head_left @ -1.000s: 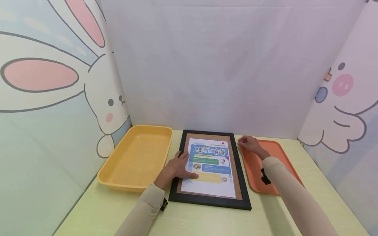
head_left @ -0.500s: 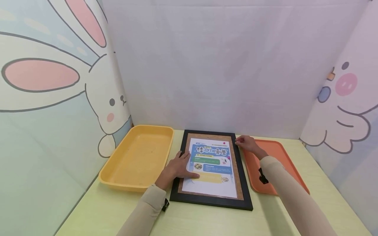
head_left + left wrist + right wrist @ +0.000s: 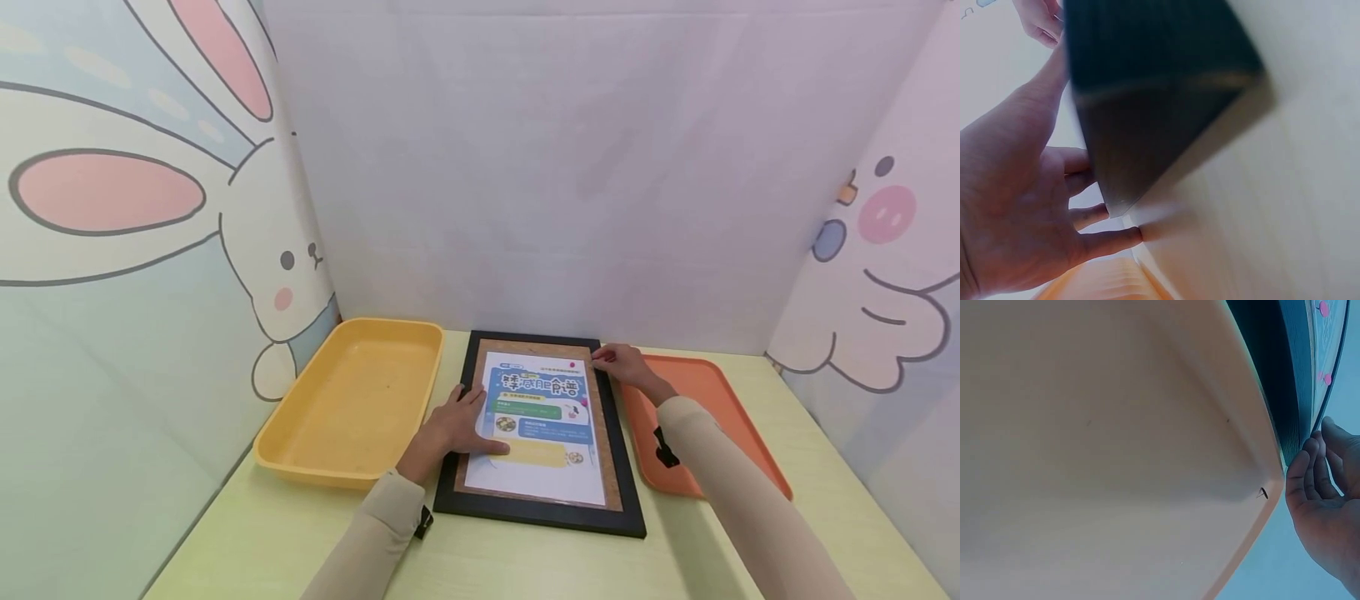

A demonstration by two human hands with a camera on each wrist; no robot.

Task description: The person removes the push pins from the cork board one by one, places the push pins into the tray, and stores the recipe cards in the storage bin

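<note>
A black-framed cork board (image 3: 540, 523) lies on the table with a printed poster (image 3: 525, 479) on it. Two pink push pins (image 3: 1327, 379) show near the poster's right side. My left hand (image 3: 453, 423) rests spread over the board's left edge, thumb on the poster. In the left wrist view its fingers (image 3: 1107, 245) reach past the frame's side, one touching the table. At the board's upper right corner is my right hand (image 3: 628, 367), fingers curled and thumb close to the fingertips (image 3: 1329, 428). Whether something small is between them is hidden.
To the left stands a yellow tray (image 3: 345, 479). An orange tray (image 3: 712, 392) lies close to the board's right side, with a small dark thing (image 3: 1263, 493) in its corner. A pale cloth wall (image 3: 540, 208) rises behind the table.
My right hand has shifted slightly left, from beside the frame to over the board's upper right corner. My left hand stays in place on the board.
</note>
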